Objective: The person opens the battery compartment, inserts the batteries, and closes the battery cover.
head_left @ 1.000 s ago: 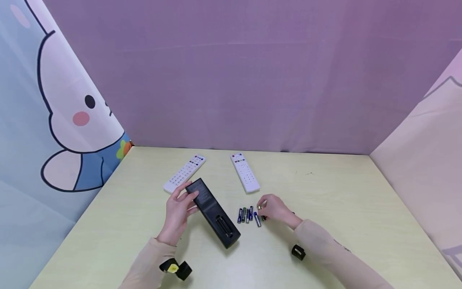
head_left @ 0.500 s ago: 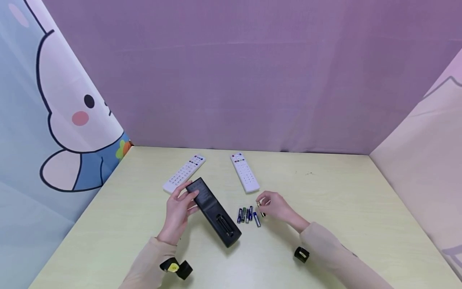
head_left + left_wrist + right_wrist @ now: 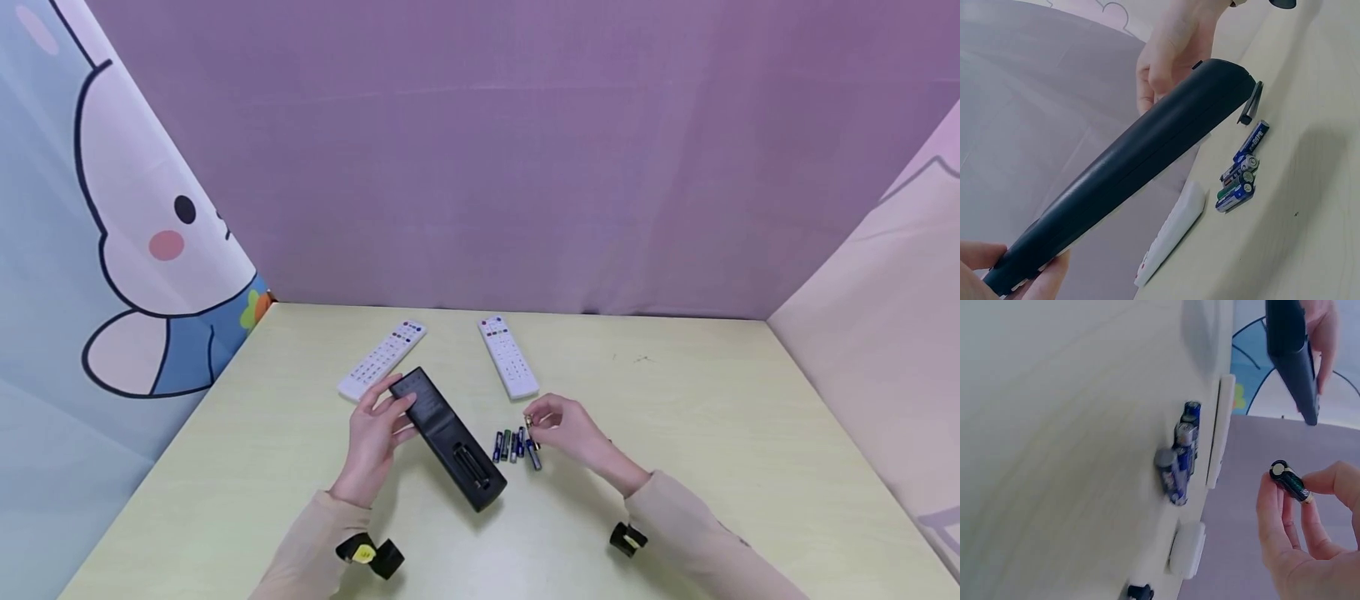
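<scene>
My left hand (image 3: pixel 372 446) grips the far end of a black remote control (image 3: pixel 438 425), thumb on its back. That back faces up, and its uncovered battery compartment (image 3: pixel 471 467) points toward me; whether anything lies inside is too small to tell. Between thumb and fingers, my right hand (image 3: pixel 567 431) pinches a dark green battery (image 3: pixel 1289 480) above the table, right of the remote. Just below that hand several loose batteries, one of them a blue battery (image 3: pixel 1252 139), lie close together on the table.
Two white remote controls lie farther back, a left one (image 3: pixel 382 360) and a right one (image 3: pixel 508 358). A small black piece (image 3: pixel 1251 104) rests on the table near the loose batteries. Behind the pale table (image 3: pixel 675 400) hangs a purple cloth (image 3: pixel 525 167).
My right hand has lifted the battery from beside the others and shifted it slightly left, toward the black remote. The left hand and remote have moved only slightly right.
</scene>
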The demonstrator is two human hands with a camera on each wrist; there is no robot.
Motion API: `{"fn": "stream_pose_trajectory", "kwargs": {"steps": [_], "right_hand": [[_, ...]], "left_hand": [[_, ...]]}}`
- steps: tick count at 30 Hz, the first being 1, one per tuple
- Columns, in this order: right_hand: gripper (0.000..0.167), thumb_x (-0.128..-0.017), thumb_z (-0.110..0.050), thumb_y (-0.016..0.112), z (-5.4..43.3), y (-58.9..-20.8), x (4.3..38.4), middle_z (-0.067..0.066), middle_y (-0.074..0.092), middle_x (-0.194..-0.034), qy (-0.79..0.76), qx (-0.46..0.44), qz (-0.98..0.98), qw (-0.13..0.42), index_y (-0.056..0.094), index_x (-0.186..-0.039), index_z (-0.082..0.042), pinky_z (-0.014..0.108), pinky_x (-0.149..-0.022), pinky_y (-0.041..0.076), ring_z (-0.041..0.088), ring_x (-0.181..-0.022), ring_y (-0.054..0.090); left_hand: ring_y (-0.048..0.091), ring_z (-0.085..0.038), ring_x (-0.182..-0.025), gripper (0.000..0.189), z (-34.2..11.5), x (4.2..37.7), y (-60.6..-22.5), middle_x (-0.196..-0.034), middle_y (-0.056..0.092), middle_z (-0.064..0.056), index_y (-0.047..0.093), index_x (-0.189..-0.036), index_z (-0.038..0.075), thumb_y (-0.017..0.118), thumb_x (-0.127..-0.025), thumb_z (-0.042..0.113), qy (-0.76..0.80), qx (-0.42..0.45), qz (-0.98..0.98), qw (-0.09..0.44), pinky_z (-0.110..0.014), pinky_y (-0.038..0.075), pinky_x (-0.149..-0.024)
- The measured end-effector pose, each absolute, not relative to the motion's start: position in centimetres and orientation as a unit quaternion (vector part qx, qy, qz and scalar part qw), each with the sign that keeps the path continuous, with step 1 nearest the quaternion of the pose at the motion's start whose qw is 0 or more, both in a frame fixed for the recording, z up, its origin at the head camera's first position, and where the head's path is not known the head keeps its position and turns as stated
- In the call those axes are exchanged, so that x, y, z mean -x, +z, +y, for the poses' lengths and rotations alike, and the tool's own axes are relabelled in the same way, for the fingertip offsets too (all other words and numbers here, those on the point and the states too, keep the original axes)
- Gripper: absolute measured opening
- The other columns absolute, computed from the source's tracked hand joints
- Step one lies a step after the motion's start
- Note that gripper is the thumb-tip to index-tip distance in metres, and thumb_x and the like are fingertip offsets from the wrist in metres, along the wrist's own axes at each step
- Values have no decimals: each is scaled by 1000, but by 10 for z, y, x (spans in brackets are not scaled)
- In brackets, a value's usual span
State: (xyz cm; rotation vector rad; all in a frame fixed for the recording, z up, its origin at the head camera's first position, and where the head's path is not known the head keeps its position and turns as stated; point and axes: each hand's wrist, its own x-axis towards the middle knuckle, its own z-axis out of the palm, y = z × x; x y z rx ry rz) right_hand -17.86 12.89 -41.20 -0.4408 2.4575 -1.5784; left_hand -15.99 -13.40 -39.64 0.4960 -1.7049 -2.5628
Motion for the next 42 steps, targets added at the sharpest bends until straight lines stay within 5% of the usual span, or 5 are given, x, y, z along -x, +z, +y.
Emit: {"fn": "stream_pose_trajectory", "kwargs": {"steps": [20,42], "right_hand": [[23,-76,2,60,106,-401,156,20,58,-92,-615,164,765,97,55,-98,8,19,-67,49,15,-78,56],[20,-77,-6,65,92,-405,147,12,62,-89,-593,191,776,102,60,-94,3,21,-69,51,14,-78,58]], "left_hand": [[63,-13,-60,45,-123,163,-399,-80,64,2,43,-125,6,54,-82,-4,-830,-153,-537,6,-25,53,-53],[64,-14,-62,43,-115,163,-398,-82,64,1,45,-123,7,54,-82,-4,-832,-149,-535,13,-27,54,-54]]}}
